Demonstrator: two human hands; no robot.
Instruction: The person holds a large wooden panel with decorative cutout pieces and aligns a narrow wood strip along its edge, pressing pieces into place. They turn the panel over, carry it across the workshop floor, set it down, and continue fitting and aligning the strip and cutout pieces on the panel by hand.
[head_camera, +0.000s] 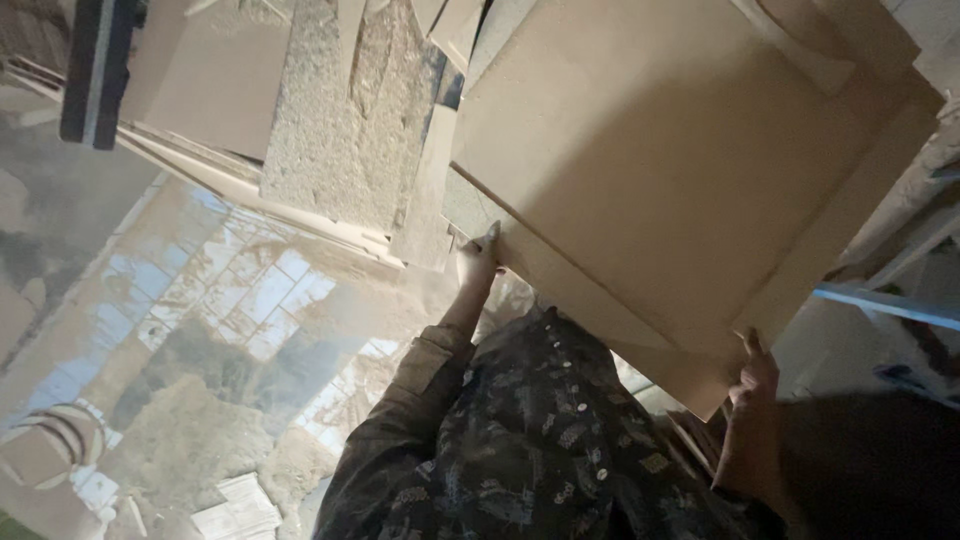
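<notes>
Dusty floor tiles (250, 290) with a pale grid pattern fill the lower left of the head view, strewn with sawdust and scraps, while offcut boards (340, 110) of chipboard and fibreboard lean in a heap along the top. A large tan fibreboard panel (680, 150) takes up the upper right, held tilted, its flat face towards the camera and its lower edge running on a slant from the middle of the view down to the lower right. A second, similar panel seems to lie right behind it, showing as a thin strip along that edge.

Both hands grip that lower edge from beneath. The left hand (478, 262) clasps the higher, nearer-centre end, fingers curled up over the rim; the right hand (755, 378) holds the lower corner, thumb on the face. The panel thus lies above and ahead of both hands, its long edge spanning between them, with the left arm stretched further out in its dark patterned sleeve (520, 440).
</notes>
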